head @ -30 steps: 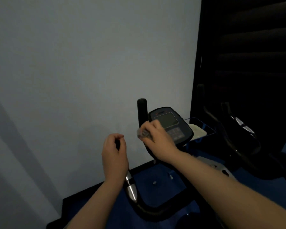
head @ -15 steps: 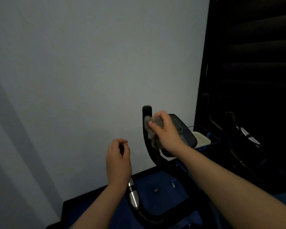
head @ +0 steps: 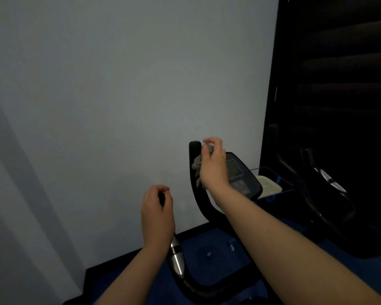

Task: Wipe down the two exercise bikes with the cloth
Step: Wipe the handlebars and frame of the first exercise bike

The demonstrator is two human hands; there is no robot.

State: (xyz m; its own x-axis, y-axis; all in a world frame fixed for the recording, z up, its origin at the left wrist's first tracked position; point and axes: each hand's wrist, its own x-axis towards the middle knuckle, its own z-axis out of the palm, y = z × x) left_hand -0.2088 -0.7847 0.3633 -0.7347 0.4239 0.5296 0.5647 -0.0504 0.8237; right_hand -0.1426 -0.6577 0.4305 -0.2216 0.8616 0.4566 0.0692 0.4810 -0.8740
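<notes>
Against the pale wall (head: 119, 106), up at the top of the far upright handlebar (head: 195, 164) of the near exercise bike (head: 209, 280), my right hand (head: 213, 166) grips the grey cloth (head: 197, 161). My fingers (head: 212, 140) are curled over the bunched cloth, thumb alongside, and the cloth is pressed against the inner side of that black bar just below its rounded tip, with a crumpled tail hanging down beside my wrist. Just right of my hand sits the bike's console (head: 240, 175), its dim screen tilted toward me and partly covered by my hand.

Lower and nearer to me, my left hand (head: 157, 214) is closed around the near handlebar grip (head: 177, 258); my fingers wrap the dark grip so its top is hidden, and the silver sleeve of the bar shows just below my wrist before the black tube curves away underneath.

Further right, in the dark corner, stands the second exercise bike (head: 323, 190), well apart from both hands, its black handlebars and a pale shiny patch faintly visible. Between the two bikes is a clear tray (head: 273, 186) holding something pale that I cannot make out. Blue floor (head: 207, 245) shows under the near bike.
</notes>
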